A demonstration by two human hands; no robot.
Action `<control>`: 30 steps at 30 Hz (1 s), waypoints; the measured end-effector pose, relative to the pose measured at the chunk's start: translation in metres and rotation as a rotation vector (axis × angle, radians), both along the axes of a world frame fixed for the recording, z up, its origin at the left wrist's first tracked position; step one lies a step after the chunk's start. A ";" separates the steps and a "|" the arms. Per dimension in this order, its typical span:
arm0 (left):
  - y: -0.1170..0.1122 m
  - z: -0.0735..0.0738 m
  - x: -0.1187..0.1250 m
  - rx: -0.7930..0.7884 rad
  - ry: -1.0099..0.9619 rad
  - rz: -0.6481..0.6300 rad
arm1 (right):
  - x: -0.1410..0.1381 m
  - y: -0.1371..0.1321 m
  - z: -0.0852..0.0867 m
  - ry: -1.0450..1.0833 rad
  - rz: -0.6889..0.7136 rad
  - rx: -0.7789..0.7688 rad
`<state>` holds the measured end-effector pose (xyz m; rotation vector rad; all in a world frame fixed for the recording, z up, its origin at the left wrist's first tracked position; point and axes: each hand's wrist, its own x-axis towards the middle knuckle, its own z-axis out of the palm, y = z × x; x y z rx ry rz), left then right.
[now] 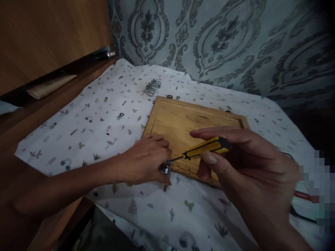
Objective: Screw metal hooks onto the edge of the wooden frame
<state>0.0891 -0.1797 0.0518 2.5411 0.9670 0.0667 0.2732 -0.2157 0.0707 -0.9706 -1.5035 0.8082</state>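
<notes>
Fitting: small metal fitting sits at the near left corner of the wooden board, touching its edge. I cannot tell whether it is fastened yet.
Left hand: my left hand lies palm down on that corner, fingers closed round the fitting and pinning it to the board.
Screwdriver: yellow-and-black screwdriver lies nearly level, its tip meeting the fitting from the right.
Right hand: my right hand grips the screwdriver handle between thumb and fingers, raised above the board.
Board: it lies flat on the printed cloth, grooved face up. The near edge seems to carry a few small holes, too small to be sure of.
Progress: I judge the work on this corner to be mid-step, with the tool engaged and the fitting held by hand. I see no other bright fitting along the near edge.
Left over: a pile of metal hardware lies on the cloth beyond the board's far left corner, well apart from both hands, so I judge more pieces are waiting.
Surroundings: wooden cabinet on the left, patterned wallpaper behind.
</notes>
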 end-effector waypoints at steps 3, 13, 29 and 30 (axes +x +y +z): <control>0.000 -0.002 -0.001 0.026 -0.025 -0.008 | 0.000 0.005 -0.003 0.087 0.065 0.004; 0.000 -0.001 -0.002 -0.009 -0.042 -0.004 | 0.002 0.010 -0.010 0.059 0.061 -0.074; 0.000 -0.005 -0.003 0.001 -0.056 -0.001 | 0.003 0.003 -0.011 -0.009 0.158 -0.099; 0.000 -0.006 -0.004 0.007 -0.061 -0.005 | 0.004 0.002 -0.011 -0.018 0.160 -0.088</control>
